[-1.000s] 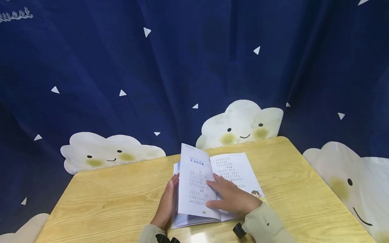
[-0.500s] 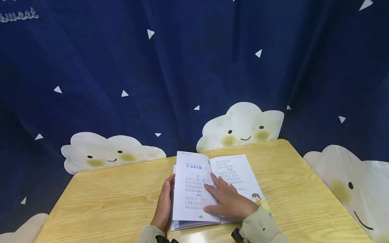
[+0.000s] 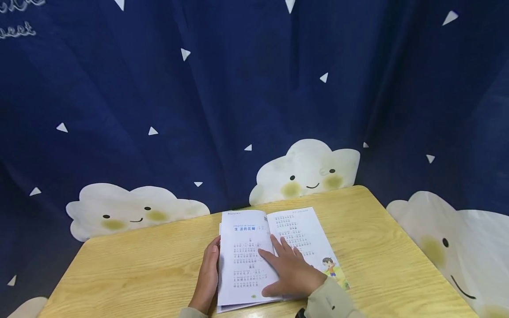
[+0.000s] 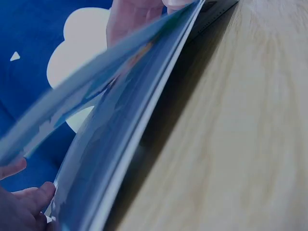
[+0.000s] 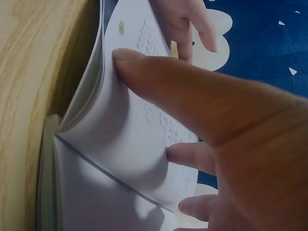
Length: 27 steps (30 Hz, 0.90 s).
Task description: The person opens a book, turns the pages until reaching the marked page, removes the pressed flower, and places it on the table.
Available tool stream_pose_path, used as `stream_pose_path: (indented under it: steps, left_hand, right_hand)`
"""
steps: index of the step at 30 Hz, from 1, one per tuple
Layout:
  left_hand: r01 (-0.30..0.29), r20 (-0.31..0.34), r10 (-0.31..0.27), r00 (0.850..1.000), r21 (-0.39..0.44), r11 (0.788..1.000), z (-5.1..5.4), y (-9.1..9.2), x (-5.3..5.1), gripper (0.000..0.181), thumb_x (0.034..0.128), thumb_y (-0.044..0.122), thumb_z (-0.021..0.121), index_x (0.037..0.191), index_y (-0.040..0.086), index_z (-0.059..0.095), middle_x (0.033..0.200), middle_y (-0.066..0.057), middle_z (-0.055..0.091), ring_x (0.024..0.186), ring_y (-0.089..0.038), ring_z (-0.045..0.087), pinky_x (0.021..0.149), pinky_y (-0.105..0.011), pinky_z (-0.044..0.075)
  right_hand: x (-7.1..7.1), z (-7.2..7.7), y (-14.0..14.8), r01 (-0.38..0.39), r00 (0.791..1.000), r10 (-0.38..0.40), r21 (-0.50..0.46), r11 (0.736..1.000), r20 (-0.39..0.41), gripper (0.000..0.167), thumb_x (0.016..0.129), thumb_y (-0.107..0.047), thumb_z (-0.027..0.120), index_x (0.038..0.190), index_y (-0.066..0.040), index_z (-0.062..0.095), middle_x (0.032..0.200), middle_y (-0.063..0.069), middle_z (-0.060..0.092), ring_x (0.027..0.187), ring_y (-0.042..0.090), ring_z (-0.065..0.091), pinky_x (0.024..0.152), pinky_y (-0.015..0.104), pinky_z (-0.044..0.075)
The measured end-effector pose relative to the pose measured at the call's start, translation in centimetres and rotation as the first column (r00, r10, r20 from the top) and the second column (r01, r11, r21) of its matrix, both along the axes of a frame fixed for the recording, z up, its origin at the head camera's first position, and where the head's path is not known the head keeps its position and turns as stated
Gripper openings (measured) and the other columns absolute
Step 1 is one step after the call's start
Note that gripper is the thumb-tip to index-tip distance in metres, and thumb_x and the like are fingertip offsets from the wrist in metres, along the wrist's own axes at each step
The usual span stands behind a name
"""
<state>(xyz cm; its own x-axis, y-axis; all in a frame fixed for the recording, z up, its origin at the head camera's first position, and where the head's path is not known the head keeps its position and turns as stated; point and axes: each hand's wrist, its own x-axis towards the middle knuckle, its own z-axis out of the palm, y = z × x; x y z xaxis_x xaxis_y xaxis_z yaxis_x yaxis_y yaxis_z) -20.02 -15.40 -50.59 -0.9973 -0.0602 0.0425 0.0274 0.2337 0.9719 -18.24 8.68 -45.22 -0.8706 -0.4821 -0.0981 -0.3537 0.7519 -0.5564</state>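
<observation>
An open book [image 3: 243,256] with printed Chinese text lies on the wooden table, its left half slightly raised. At the book's left edge my left hand [image 3: 207,277] holds the stack of pages; the left wrist view shows its fingertips [image 4: 42,196] against the edge. My right hand [image 3: 293,274] rests across the centre fold with fingers spread. In the right wrist view its thumb [image 5: 168,89] presses the lower part of the left page, which bows up towards the spine. Beneath the right palm, part of the right page is hidden.
The light wooden table [image 3: 147,265] spreads to both sides of the book. Behind it hangs a dark blue curtain [image 3: 222,101] with white triangles and smiling clouds. A small child figure [image 3: 329,266] is printed on the right page.
The left page, lifted and slanting a second ago, has come down to the left and lies flatter. My right hand has followed it slightly leftward. The head view has shifted a little.
</observation>
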Motion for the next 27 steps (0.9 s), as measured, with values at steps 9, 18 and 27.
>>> stream_pose_path:
  steps: [9,18,27]
  left_hand:
    - [0.051,-0.082,-0.059,0.995,-0.102,0.993,-0.3,0.2,0.3,0.051,0.1015,0.025,0.049,0.150,0.018,0.034,0.159,-0.013,0.013,0.144,-0.038,0.018,0.113,-0.059,0.016]
    - [0.203,-0.144,-0.358,0.922,-0.609,0.767,-1.4,0.4,0.3,0.065,0.0774,0.057,0.071,0.135,0.029,0.058,0.158,-0.013,0.022,0.144,-0.045,0.005,0.108,-0.069,0.003]
    - [0.177,-0.167,-0.372,0.913,-0.659,0.731,-1.2,0.2,0.5,0.069,0.0758,0.057,0.071,0.136,0.027,0.057,0.154,-0.017,0.031,0.143,-0.047,0.013,0.108,-0.069,0.006]
  right_hand:
    - [0.3,-0.7,-0.1,0.004,0.999,-0.003,0.016,1.000,-0.041,0.088,0.068,-0.056,0.078,0.143,-0.020,0.048,0.159,0.020,0.012,0.142,0.047,0.012,0.108,0.069,0.016]
    - [-0.1,-1.0,0.4,0.007,0.998,-0.004,0.051,0.999,-0.063,0.087,0.069,-0.060,0.076,0.143,-0.020,0.049,0.159,0.022,0.013,0.142,0.048,0.013,0.106,0.069,0.020]
    - [-1.0,-0.5,1.2,0.028,0.998,-0.029,-0.015,0.999,-0.056,0.085,0.073,-0.063,0.072,0.145,-0.024,0.046,0.159,0.018,0.013,0.143,0.046,0.011,0.102,0.072,0.025]
